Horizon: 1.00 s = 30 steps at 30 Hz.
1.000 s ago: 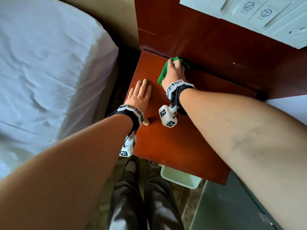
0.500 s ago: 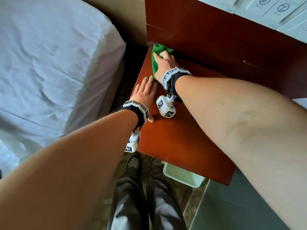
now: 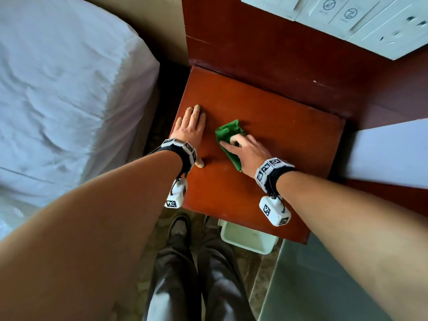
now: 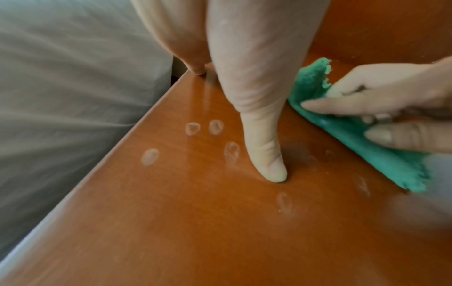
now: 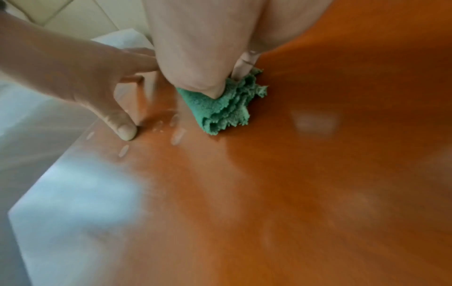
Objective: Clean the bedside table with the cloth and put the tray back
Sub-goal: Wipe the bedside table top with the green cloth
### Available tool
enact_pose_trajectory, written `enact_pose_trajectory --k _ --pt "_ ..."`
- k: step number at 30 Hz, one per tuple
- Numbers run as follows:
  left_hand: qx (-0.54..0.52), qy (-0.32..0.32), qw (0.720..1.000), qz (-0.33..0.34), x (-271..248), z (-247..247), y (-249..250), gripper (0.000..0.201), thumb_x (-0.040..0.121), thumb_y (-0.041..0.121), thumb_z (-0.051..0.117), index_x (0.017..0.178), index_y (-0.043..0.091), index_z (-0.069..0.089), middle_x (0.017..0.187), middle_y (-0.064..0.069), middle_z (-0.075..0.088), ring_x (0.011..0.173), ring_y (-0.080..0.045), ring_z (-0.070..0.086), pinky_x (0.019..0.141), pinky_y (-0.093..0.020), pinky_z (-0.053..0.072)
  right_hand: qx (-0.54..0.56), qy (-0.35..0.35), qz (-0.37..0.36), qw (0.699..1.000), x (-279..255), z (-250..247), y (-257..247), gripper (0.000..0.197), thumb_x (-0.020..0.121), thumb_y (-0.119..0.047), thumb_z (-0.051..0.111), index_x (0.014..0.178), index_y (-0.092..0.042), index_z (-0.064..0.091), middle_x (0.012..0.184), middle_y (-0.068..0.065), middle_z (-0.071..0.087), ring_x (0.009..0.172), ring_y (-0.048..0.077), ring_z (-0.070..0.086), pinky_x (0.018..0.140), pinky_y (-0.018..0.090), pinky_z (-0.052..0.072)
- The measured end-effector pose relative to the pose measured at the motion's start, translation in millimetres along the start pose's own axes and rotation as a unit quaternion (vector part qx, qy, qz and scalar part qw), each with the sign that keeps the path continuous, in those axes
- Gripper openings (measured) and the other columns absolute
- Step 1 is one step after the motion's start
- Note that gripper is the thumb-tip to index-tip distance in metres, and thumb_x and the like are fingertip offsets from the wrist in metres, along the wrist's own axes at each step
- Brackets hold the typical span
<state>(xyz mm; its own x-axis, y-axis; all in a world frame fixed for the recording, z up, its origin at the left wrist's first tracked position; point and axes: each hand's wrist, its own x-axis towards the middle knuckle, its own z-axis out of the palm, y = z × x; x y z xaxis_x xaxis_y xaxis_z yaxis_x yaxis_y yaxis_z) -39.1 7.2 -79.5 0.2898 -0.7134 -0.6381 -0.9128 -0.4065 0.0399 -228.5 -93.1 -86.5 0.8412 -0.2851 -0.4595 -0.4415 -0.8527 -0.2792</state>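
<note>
Right hand [image 3: 249, 152] grip: fingers curled over the green cloth [image 3: 228, 140], pressing it onto the bedside surface [image 3: 278, 126], approx mid-surface, a bit left of centre. Cloth is bunched; its frayed edge sticks out beyond the fingertips toward the back panel [image 3: 266, 54], and one end trails under the palm toward the wrist. Right wrist view shows the same: thumb and fingers pinning the cloth [image 5: 225, 108] to the wood.

Left hand [image 3: 191, 128] grip holds nothing; lies flat w/ fingers straight and together, palm down near the surface's left edge, thumb tip [image 4: 274, 170] touching the wood. Left hand sits just beside the cloth, not touching it.

Several pale fingerprint smudges [image 4: 215, 126] show on the glossy wood around the left thumb.

Tray [image 3: 249, 238]: pale, on the floor below the surface's front edge, partly hidden under it, beside the person's shoes [image 3: 179, 224]. Bed w/ white sheet [image 3: 69, 100] lies to the left of the surface. White switch panel [image 3: 347, 17] on the wall above the back panel.
</note>
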Motion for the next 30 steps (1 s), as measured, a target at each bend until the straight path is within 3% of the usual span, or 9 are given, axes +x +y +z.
enact_pose_trajectory --k 5,9,14,18,20,25,27,30 --pt "-0.028 0.036 0.999 -0.007 -13.1 8.0 -8.6 0.156 0.043 0.065 0.087 0.154 0.009 -0.008 0.16 -0.013 -0.018 0.149 -0.033 -0.01 0.122 -0.046 0.009 0.087 0.077 0.134 0.984 -5.7 -1.1 4.9 0.071 0.084 0.0 0.051 0.144 -0.037 0.041 0.129 -0.006 0.045 0.109 0.025 0.042 0.08 0.035 0.048" --pt "-0.065 0.026 0.997 -0.04 -37.8 22.7 -17.0 0.156 0.043 0.067 0.086 0.154 0.007 -0.007 0.16 -0.014 -0.016 0.148 -0.032 -0.011 0.122 -0.044 0.005 0.118 0.095 0.196 0.969 14.5 -6.2 -11.2 0.073 0.081 0.0 0.053 0.144 -0.034 0.04 0.128 -0.005 0.043 0.11 0.026 0.042 0.083 0.036 0.049" --pt "-0.029 -0.002 0.999 -0.027 -56.8 43.2 -22.4 0.16 0.039 0.067 0.087 0.153 0.003 -0.005 0.16 -0.016 -0.014 0.149 -0.034 -0.008 0.12 -0.041 0.01 0.108 0.043 0.111 0.987 -8.4 10.6 -58.8 0.072 0.083 -0.005 0.051 0.144 -0.042 0.036 0.132 -0.01 0.041 0.116 0.024 0.04 0.084 0.039 0.051" --pt "-0.022 -0.006 0.999 -0.028 -55.1 47.1 -20.5 0.157 0.045 0.06 0.089 0.153 0.001 -0.008 0.159 -0.017 -0.019 0.148 -0.034 -0.012 0.122 -0.04 0.009 0.044 -0.062 0.039 0.996 -38.1 38.0 -79.4 0.076 0.089 -0.01 0.057 0.148 -0.043 0.021 0.142 -0.009 0.029 0.119 0.021 0.036 0.076 0.033 0.049" --pt "-0.021 -0.003 1.0 -0.023 -54.8 47.2 -22.1 0.156 0.045 0.061 0.088 0.153 0.001 -0.008 0.159 -0.018 -0.017 0.148 -0.034 -0.011 0.122 -0.04 0.01 0.054 -0.043 0.064 0.996 -45.6 46.2 -72.0 0.075 0.09 -0.008 0.055 0.148 -0.042 0.022 0.14 -0.012 0.03 0.119 0.02 0.037 0.075 0.031 0.05" --pt "-0.048 0.017 0.999 -0.013 -59.5 55.3 -31.5 0.157 0.043 0.063 0.088 0.152 -0.001 -0.005 0.16 -0.017 -0.014 0.148 -0.034 -0.01 0.122 -0.041 0.013 0.126 0.082 0.157 0.976 -29.5 45.7 -63.4 0.07 0.086 -0.003 0.052 0.145 -0.037 0.037 0.133 -0.01 0.042 0.115 0.022 0.042 0.076 0.038 0.054" --pt "-0.053 0.026 0.998 -0.023 -64.5 63.0 -39.1 0.159 0.04 0.067 0.086 0.151 -0.004 -0.003 0.159 -0.019 -0.013 0.148 -0.035 -0.008 0.122 -0.042 0.013 0.135 0.095 0.184 0.969 -9.6 38.0 -66.7 0.07 0.085 -0.002 0.052 0.146 -0.035 0.036 0.135 -0.007 0.04 0.115 0.025 0.041 0.076 0.037 0.053" --pt "-0.047 0.007 0.998 -0.027 -74.9 74.7 -50.9 0.158 0.044 0.069 0.084 0.151 -0.004 -0.005 0.16 -0.019 -0.01 0.148 -0.034 -0.007 0.122 -0.042 0.01 0.149 0.108 0.204 0.962 27.9 21.4 -75.1 0.069 0.085 -0.003 0.051 0.148 -0.028 0.034 0.138 -0.002 0.038 0.115 0.029 0.041 0.086 0.037 0.048"
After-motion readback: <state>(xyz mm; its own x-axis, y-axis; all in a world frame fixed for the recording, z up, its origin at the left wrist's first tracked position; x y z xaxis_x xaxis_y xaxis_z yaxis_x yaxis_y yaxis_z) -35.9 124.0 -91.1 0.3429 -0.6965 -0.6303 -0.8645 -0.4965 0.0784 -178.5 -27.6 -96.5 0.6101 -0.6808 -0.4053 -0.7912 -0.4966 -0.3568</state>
